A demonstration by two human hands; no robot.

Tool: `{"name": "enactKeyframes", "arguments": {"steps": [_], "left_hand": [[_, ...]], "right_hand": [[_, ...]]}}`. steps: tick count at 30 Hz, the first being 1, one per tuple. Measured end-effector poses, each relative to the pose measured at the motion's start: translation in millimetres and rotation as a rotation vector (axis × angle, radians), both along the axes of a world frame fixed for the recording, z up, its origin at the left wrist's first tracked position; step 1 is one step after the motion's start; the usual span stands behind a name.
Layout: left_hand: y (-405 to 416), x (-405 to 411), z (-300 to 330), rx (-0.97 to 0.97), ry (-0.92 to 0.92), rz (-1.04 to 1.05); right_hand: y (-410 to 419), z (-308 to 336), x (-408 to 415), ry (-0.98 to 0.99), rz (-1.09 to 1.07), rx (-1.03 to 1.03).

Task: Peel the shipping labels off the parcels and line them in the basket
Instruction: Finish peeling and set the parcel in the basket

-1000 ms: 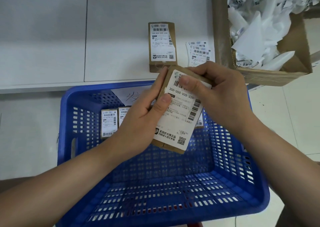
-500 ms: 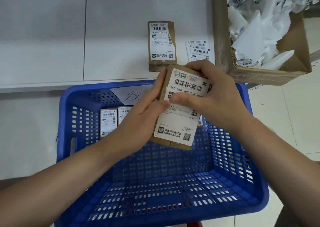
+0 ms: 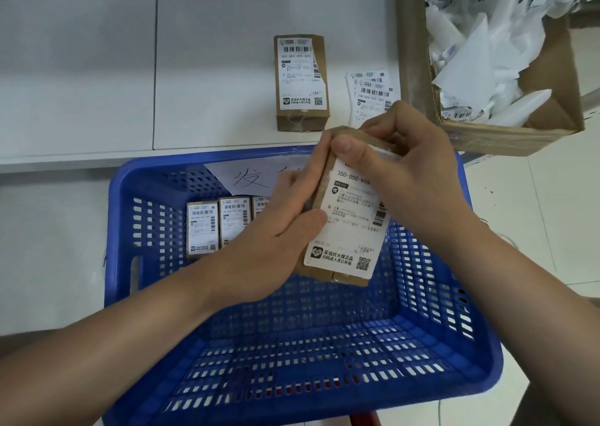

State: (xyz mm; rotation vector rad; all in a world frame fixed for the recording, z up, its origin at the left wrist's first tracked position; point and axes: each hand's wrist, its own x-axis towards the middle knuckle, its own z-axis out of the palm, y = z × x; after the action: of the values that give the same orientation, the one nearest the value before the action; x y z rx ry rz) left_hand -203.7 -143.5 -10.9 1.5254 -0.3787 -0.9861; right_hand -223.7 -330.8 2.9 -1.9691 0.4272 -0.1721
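Head view, read left to right. The blue basket point(image 3: 123, 231) sits below the table point(image 3: 81, 68) edge; along its far wall stand three parcels point(image 3: 234, 222), labels facing up, in a row begun at the left. A white sheet on that wall bears a handwritten character that appears to be 发; the rest is hidden by the hands. The left hand point(image 3: 276, 237) grips the held parcel point(image 3: 324, 271) over the basket, thumb laid on the left margin of its label point(image 3: 349, 231) and fingers curled behind the carton. The right hand point(image 3: 402, 166) pinches the top edge of the same parcel, thumb pressed on the label's upper left part, fingers wrapped over the top end. Judged step: working the label's top edge free. To do it well, the left thumb should pin the carton rather than the paper, and the right should lift one corner and draw it back low and slowly, so the sheet comes off whole and does not tear or curl. Legible on this label: "050-050 V05", a side barcode, a QR code, and a footer that seems to read 买低价大牌正品. On the table behind lies a spare parcel point(image 3: 302, 81) printed "050-050 V05-220", its label's right edge torn; just right of it, loose labels point(image 3: 370, 94) with the same code; far right, a carton point(image 3: 412, 68) holding crumpled white paper.
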Motion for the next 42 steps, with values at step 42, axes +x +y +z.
{"name": "enactKeyframes", "arguments": {"steps": [42], "left_hand": [[0.4, 25.3, 9.7, 0.017, -0.208, 0.262]], "right_hand": [[-4.4, -1.5, 1.1, -0.087, 0.253, 0.177]]}}
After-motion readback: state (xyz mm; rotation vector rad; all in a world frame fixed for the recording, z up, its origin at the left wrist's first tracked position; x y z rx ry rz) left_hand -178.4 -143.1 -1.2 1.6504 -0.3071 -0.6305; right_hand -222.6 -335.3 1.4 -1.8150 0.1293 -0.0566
